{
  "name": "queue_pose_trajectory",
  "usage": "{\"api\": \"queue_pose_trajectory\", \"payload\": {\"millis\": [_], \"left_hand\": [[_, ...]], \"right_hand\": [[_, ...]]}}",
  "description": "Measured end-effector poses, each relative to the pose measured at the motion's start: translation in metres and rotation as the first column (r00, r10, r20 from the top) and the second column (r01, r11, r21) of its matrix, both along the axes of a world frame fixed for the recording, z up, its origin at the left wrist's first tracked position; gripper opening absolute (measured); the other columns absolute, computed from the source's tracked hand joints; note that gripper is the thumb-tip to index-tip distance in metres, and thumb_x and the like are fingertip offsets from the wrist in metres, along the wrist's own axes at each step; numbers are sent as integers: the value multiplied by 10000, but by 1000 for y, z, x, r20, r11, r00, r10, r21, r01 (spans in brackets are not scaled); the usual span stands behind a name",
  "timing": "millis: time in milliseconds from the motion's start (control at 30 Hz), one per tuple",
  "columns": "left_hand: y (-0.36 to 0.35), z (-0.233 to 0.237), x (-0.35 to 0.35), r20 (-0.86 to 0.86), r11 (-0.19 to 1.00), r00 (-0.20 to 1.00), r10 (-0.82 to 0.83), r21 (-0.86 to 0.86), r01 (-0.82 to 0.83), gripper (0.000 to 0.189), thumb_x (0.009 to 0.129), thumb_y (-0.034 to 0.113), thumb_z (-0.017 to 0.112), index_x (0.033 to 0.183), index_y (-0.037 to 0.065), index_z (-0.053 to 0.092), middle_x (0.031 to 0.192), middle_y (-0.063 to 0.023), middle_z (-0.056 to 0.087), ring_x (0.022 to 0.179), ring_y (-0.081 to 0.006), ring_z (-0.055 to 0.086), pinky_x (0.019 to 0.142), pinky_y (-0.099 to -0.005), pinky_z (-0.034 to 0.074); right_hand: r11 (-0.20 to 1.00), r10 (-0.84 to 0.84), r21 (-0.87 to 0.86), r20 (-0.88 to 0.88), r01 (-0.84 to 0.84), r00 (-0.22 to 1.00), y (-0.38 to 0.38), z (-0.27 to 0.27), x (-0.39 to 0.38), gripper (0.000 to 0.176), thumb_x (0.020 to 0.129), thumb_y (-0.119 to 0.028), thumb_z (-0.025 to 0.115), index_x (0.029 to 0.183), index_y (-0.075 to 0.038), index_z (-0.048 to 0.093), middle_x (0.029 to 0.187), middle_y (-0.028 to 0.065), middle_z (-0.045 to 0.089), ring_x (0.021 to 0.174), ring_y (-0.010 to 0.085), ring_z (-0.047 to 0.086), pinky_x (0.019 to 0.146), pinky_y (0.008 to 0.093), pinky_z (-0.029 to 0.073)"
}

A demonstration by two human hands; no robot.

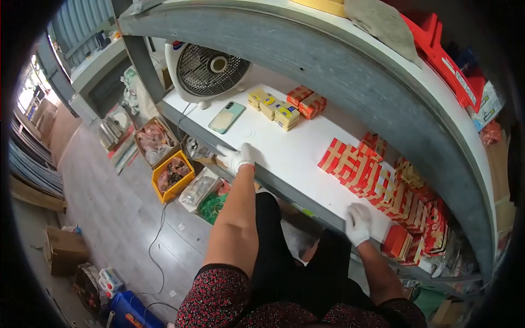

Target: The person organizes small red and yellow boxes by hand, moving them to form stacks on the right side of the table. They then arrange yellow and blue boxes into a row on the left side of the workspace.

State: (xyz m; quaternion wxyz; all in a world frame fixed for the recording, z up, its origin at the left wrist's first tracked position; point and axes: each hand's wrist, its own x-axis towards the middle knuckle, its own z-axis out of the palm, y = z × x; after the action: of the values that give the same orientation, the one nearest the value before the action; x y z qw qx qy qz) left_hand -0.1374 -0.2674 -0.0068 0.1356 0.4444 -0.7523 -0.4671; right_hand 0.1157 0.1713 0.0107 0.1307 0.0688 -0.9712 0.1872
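My left hand (236,158), in a white glove, rests at the front edge of the white shelf (290,158), its fingers spread and nothing in it. Beyond it a pale green phone (227,117) lies flat. My right hand (357,224), gloved too, lies at the shelf's front edge with its fingers extended and nothing seen in it. Long rows of red and tan small boxes (361,172) stand just past it, with red boxes (397,240) to its right. Small yellow boxes (273,106) and a few red ones (307,101) sit farther back.
A box fan (210,65) stands at the shelf's back left. A grey beam (306,60) crosses above the shelf. Below at left are a yellow bin (173,176), a carton of bags (156,141) and a cable (157,240) on the floor.
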Motion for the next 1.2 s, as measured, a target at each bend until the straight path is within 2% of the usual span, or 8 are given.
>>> {"api": "queue_pose_trajectory", "payload": {"millis": [133, 233, 333, 400, 533, 633, 967, 1200], "left_hand": [[1, -25, 0, -121, 989, 984, 132, 88, -122, 1256, 787, 485, 906, 1740, 64, 205, 1721, -299, 342, 1570, -455, 404, 1275, -444, 372], [-7, -17, -4, -60, 934, 971, 232, 294, -205, 1313, 801, 540, 908, 1739, 3, 161, 1701, -301, 397, 1566, -412, 438, 1271, -420, 377], [-9, -22, -6, -96, 940, 968, 232, 277, -198, 1293, 820, 560, 894, 1720, -36, 182, 1656, -300, 460, 1538, -408, 472, 1263, -419, 385], [-10, -17, -6, -117, 941, 964, 239, 274, -200, 1284, 829, 570, 887, 1710, -56, 193, 1634, -300, 491, 1524, -406, 490, 1259, -418, 390], [-10, 2, 1, -122, 931, 974, 193, 335, -142, 1238, 868, 505, 863, 1711, -71, 165, 1750, -293, 303, 1602, -392, 369, 1316, -405, 312], [-9, -6, -3, -120, 954, 966, 228, 226, -197, 1142, 859, 494, 868, 1665, -67, 286, 1586, -292, 539, 1453, -405, 553, 1223, -435, 419], [-6, -10, -2, -133, 951, 963, 236, 234, -201, 1100, 859, 464, 868, 1649, -69, 318, 1552, -294, 564, 1436, -403, 566, 1205, -429, 432], [-6, -7, -3, -110, 953, 960, 256, 194, -232, 1107, 853, 450, 886, 1649, -71, 320, 1572, -297, 544, 1446, -399, 558, 1212, -436, 429]], "right_hand": [[961, 183, -219, 57, -167, 981, -98, 34, -22, 356, 973, -145, 751, 1301, -9, 749, 1328, 245, 728, 1331, 430, 647, 1190, 495, 477], [962, 207, -170, -65, -216, 976, -157, 69, -93, 500, 960, -186, 788, 1414, -3, 687, 1399, 264, 690, 1359, 431, 625, 1181, 489, 486], [951, 195, -207, -177, -230, 965, -183, 94, -201, 705, 928, -261, 838, 1523, 15, 581, 1462, 273, 650, 1389, 442, 599, 1187, 483, 476], [984, 167, -40, -153, -175, 974, -198, 113, -276, 838, 874, -336, 885, 1551, 18, 542, 1481, 267, 642, 1401, 413, 600, 1179, 474, 485], [984, 172, -75, 205, -160, 964, -232, 120, -374, 986, 787, -426, 944, 1562, 11, 519, 1501, 250, 639, 1375, 359, 634, 1166, 430, 506], [988, 140, 0, 387, -152, 911, -248, 114, -412, 1054, 725, -456, 977, 1554, 6, 518, 1496, 241, 646, 1356, 344, 652, 1159, 408, 514], [978, -81, 208, 512, -32, 855, -260, 81, -425, 1046, 634, -423, 1007, 1454, 27, 538, 1414, 240, 683, 1310, 348, 675, 1122, 399, 538], [982, -29, 170, 584, -88, 811, -240, 78, -385, 1098, 640, -382, 998, 1541, -31, 478, 1465, 234, 660, 1330, 358, 668, 1143, 411, 533]]}}
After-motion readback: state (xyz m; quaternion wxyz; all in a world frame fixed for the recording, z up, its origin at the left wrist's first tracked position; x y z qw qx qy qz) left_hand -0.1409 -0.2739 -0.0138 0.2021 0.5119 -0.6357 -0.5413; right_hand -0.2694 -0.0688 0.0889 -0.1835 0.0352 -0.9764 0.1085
